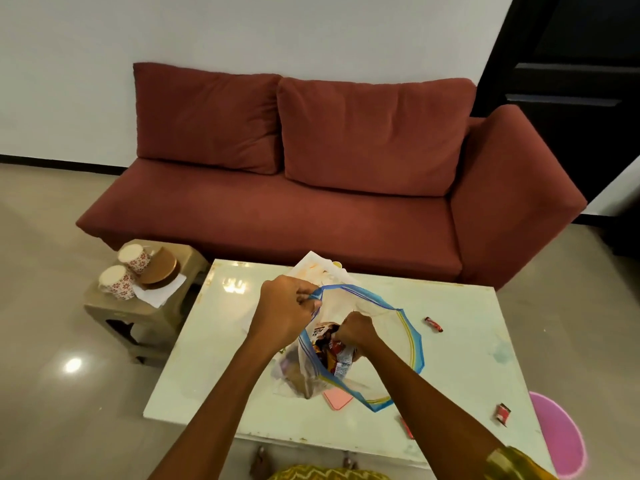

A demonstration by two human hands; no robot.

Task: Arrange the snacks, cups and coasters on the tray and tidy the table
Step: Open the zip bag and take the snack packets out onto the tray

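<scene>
A clear zip bag [398, 327] with a blue rim lies open on the pale table [460, 344]. My left hand [287, 306] pinches the bag's rim at its far left and holds it up. My right hand [356, 332] is inside the bag's mouth, closed on snack packets [329, 351]. Loose wrapped snacks lie on the table: one [434, 324] to the right of the bag, another [503, 412] near the right edge, a third [407, 427] by my right forearm. Two floral cups [119, 278] and round wooden coasters [161, 271] sit on a side stool.
A pink card [337, 400] lies under the bag's near edge. White paper [318, 268] lies behind the bag. The low stool [138, 306] stands left of the table, a red sofa [311, 202] behind it. A pink round object [557, 434] is at the table's right corner.
</scene>
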